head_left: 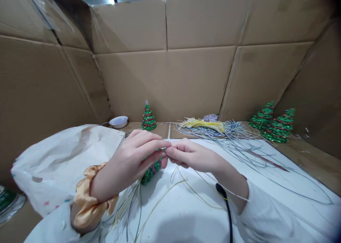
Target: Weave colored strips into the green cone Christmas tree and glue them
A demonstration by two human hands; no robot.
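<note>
my left hand [140, 150] is curling over the green tinsel piece [148, 177], can't tell if gripping | right hand [190, 154] is pinching together | I'm bracing tip-to-tip, steadier imo

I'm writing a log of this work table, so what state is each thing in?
Left hand: fingers bent, close together
Right hand: thumb pressed to fingers; any held piece unclear
Near tree: partly hidden by the left hand
Back tree: upright
Right-side trees: standing close together
Bowl: right side up
Yellow strands: bunched, lying down
White sheeting: rumpled
Orange scrunchie: worn at the left wrist
</note>
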